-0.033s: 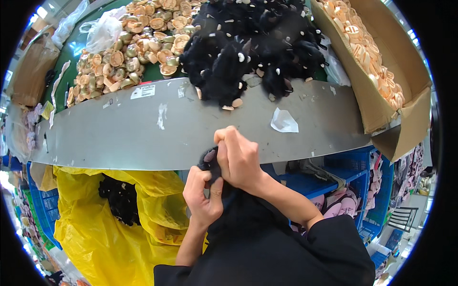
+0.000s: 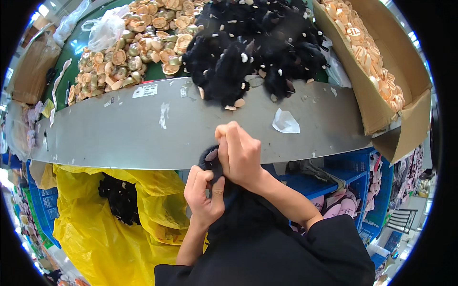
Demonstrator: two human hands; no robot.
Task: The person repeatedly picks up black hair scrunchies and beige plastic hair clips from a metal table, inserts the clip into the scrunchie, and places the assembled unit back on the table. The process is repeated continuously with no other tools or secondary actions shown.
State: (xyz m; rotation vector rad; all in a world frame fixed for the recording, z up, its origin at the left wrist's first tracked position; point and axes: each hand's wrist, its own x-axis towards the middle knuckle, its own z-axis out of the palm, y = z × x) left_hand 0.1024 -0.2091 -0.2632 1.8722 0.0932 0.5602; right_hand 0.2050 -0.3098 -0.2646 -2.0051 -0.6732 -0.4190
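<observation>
Close to the front edge of the grey metal table (image 2: 124, 138), my left hand (image 2: 204, 199) pinches a small black plush piece (image 2: 208, 153). A mauve-brown patch, perhaps an ear lining, shows on its fur. My right hand (image 2: 241, 155) is closed over the piece's upper right side, its fingers curled together. Anything else between those fingertips is hidden. Across the table lies a heap of black plush pieces (image 2: 224, 71) with pale pieces sticking out. A white paper scrap (image 2: 286, 121) rests to the right of my hands.
Peach-and-olive plastic shells (image 2: 119, 57) are heaped at the far left. A cardboard box (image 2: 405, 62) of peach plastic parts stands at the right. Below the table, a yellow bag (image 2: 86, 224) holds black plush, and blue crates (image 2: 353, 174) hold pink items.
The view has shifted very slightly. Both hands keep their hold on the black plush piece, with the right fingers a touch higher.
</observation>
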